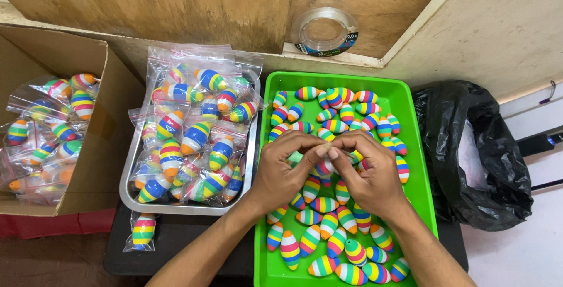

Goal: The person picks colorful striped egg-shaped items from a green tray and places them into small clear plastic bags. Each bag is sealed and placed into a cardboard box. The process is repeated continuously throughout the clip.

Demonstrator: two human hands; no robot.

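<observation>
A striped float (326, 165) is pinched between both hands, left hand (281, 172) and right hand (369, 175), fingertips closed on it just over the green tray (404, 96). Probably light, hard and a bit slick, so it's best gripped round the fat middle.

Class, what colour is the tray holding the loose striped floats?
Bright green tray, seen in the head view.

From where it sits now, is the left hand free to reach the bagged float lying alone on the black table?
Probably not at once: the left hand is pinched with the right hand on a small piece over the green tray. The path to the bagged float looks open.
</observation>
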